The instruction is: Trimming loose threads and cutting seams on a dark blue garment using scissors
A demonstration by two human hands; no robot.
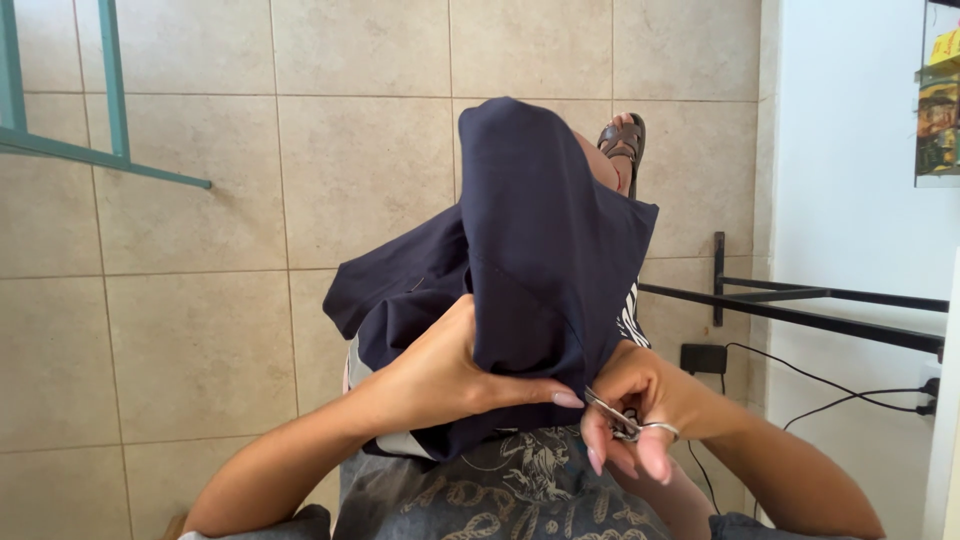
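Head view:
Cloth: navy fabric (540, 240) draped over a raised knee, long axis running 12 to 6 o'clock.
Left hand (450, 375): clamped on the fabric's lower fold.
Right hand (640, 410): closed around small scissors (612, 415), blades aimed toward 10 o'clock at the cloth edge.
Around: sandal (624, 140) at 12 o'clock; black rail (800, 312), cable (830, 395) at 3 o'clock.
Room: beige tiled floor (200, 330), white wall (850, 150).

— What lies beyond the hands?

— A floor (200, 330) of large beige tiles with thin grout lines, evenly lit by bright daylight.

— And up to the left of them?

— The teal metal legs (110, 95) of some piece of furniture, standing on the tiles.

— To the right?

— A white wall (850, 180), with a black metal frame (800, 305) running low along it. Below that, a black power adapter (703, 357) on the floor, its cable (830, 402) trailing to a wall socket (930, 392). High up, the edge of a shelf (940, 110) with colourful items
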